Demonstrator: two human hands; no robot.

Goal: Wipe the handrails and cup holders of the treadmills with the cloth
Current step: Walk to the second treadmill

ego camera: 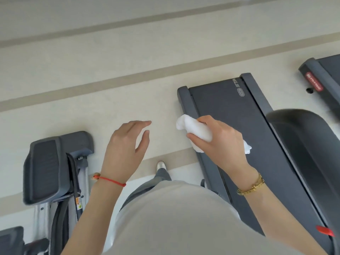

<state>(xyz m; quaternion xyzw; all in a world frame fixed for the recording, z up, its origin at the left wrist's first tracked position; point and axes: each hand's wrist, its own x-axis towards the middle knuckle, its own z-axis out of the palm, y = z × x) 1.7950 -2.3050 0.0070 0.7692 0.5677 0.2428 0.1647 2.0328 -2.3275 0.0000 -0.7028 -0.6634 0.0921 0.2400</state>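
Observation:
My right hand (220, 142) is closed around a crumpled white cloth (193, 128), held in the air above the left side rail of a dark grey treadmill (237, 115). The treadmill's belt runs from upper middle to lower right. A dark curved handrail or console part (305, 137) of it rises at the right edge. My left hand (127, 144) hovers over the floor with fingers spread and nothing in it. No cup holder shows.
An elliptical machine with a grey foot pedal (46, 168) stands at the lower left. A second treadmill (323, 76) with a red label lies at the upper right. The pale floor (92, 70) has beige stripes. My shoe (161, 165) is between the machines.

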